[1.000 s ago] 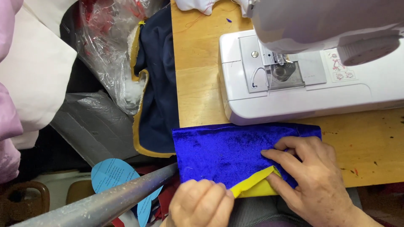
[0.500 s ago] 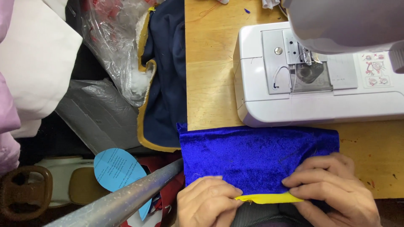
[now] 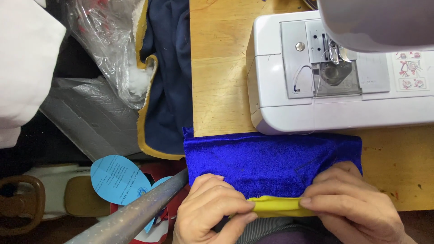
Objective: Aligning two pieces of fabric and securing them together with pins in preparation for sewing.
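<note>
A piece of bright blue velvet fabric [image 3: 271, 160] lies on the wooden table [image 3: 219, 68] in front of a white sewing machine [image 3: 316, 108]. A yellow fabric strip [image 3: 278, 205] runs along the blue piece's near edge. My left hand [image 3: 212, 210] pinches the strip's left end together with the blue fabric. My right hand [image 3: 352, 203] pinches its right end, thumb and fingers pressed on the fold. The machine's needle and presser foot [image 3: 334, 56] stand behind, apart from the fabric.
A dark navy garment with yellow trim [image 3: 167, 86] hangs over the table's left edge. Left of it are a clear plastic bag [image 3: 108, 49], grey plastic sheeting [image 3: 86, 117], blue paper cutouts [image 3: 115, 178] and a grey metal bar [image 3: 135, 214].
The yellow strip has gone from a slanted loose end under my right hand to a flat, level fold held between both hands. The view has moved closer.
</note>
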